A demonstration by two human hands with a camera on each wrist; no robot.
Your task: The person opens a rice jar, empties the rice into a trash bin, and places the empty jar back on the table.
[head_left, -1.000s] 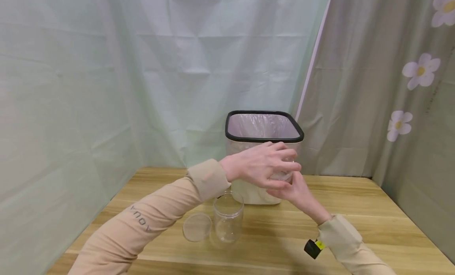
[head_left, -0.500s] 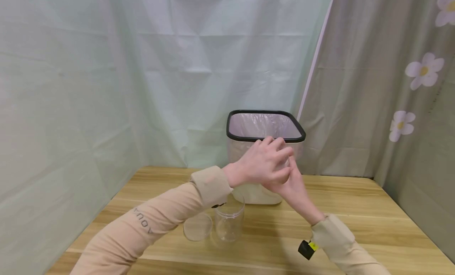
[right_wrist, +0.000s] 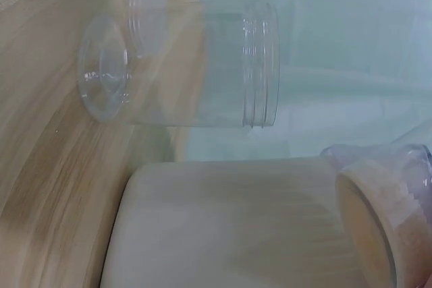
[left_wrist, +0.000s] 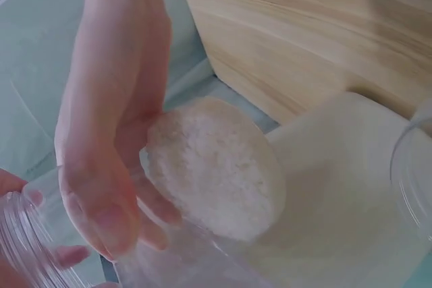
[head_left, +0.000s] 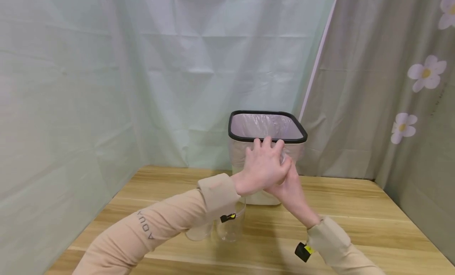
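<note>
In front of the bin, both hands meet around a clear threaded jar [left_wrist: 20, 241]. My left hand [head_left: 264, 164] lies over it with bent, spread fingers. From below, my right hand [head_left: 293, 190] grips it, its thumb beside the left hand. A round, thick, whitish piece with a crumbly surface [left_wrist: 216, 166] shows close by the left palm in the left wrist view; its flat tan face shows in the right wrist view. How this piece is held, I cannot tell. The head view hides most of the jar behind the hands.
A pale bin with a black rim [head_left: 231, 127] and clear liner stands on the wooden table [head_left: 337, 211]. Nearer the front are an upright clear jar [right_wrist: 169, 85] and a round clear lid [head_left: 199, 232], partly behind the left sleeve. Curtains [head_left: 185, 81] hang behind.
My left hand has turned, its fingers swinging from pointing right to pointing up. The right hand has shifted slightly left. The left sleeve now covers more of the standing jar and lid.
</note>
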